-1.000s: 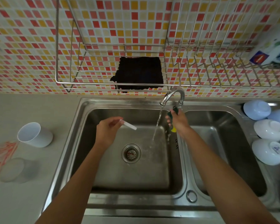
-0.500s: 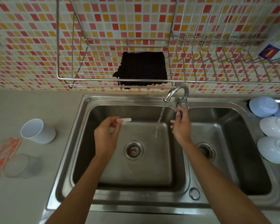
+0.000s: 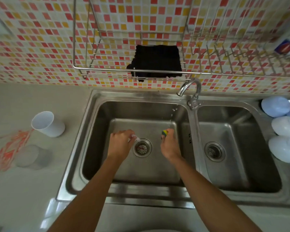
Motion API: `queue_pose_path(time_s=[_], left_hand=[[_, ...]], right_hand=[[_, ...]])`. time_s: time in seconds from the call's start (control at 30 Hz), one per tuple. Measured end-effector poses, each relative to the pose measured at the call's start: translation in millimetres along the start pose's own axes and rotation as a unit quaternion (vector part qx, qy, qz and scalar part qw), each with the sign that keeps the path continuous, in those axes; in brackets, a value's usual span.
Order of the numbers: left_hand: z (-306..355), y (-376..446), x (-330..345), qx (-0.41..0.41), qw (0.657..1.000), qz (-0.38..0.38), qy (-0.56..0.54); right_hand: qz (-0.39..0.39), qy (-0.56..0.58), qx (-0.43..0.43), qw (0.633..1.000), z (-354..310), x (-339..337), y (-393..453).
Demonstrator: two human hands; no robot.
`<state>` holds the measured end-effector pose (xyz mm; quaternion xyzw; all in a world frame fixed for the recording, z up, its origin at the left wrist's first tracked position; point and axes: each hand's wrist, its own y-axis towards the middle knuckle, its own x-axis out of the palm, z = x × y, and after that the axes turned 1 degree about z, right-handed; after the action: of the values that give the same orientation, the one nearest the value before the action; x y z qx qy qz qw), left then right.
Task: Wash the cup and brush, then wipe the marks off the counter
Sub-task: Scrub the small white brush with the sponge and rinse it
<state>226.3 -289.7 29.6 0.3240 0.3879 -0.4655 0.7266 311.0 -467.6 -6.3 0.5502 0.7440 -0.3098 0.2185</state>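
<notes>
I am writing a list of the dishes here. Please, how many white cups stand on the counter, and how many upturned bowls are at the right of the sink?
White cups: 1
Upturned bowls: 3 fully seen; a fourth may be cut off at the edge
Total: 4

In front of me a wall of red, yellow and white mosaic tiles (image 3: 40, 39) carries a wire rack (image 3: 124, 71); below lies a steel double sink (image 3: 193, 148), bright glare on its front edge.
</notes>
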Motion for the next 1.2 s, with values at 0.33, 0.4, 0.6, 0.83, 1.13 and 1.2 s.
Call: queue_pose_path(time_s=[0.33,0.4,0.6,0.83,1.13,1.2], left_hand=[[-19,-9,-27,-0.014,0.999,0.041,-0.025],[-22,-8,-40,-0.004,0.997,0.051,-0.049],[-27,5,-92,0.023,0.993,0.057,-0.106],[-34,32,-167,0.059,0.986,0.061,-0.145],[-29,51,-232,0.114,0.960,0.126,-0.222],[-30,57,-241,0.115,0.957,0.136,-0.228]], right_hand=[[0.036,0.014,0.018,0.999,-14,-1,-14],[0.064,0.050,0.037,0.996,-30,-3,-19],[0.011,0.142,0.101,0.985,-70,0,-30],[-0.019,0.384,0.090,0.919,-145,-14,-59],[0.181,0.244,-0.166,0.938,-289,-68,-47],[0.202,0.182,-0.202,0.941,-309,-66,-27]])
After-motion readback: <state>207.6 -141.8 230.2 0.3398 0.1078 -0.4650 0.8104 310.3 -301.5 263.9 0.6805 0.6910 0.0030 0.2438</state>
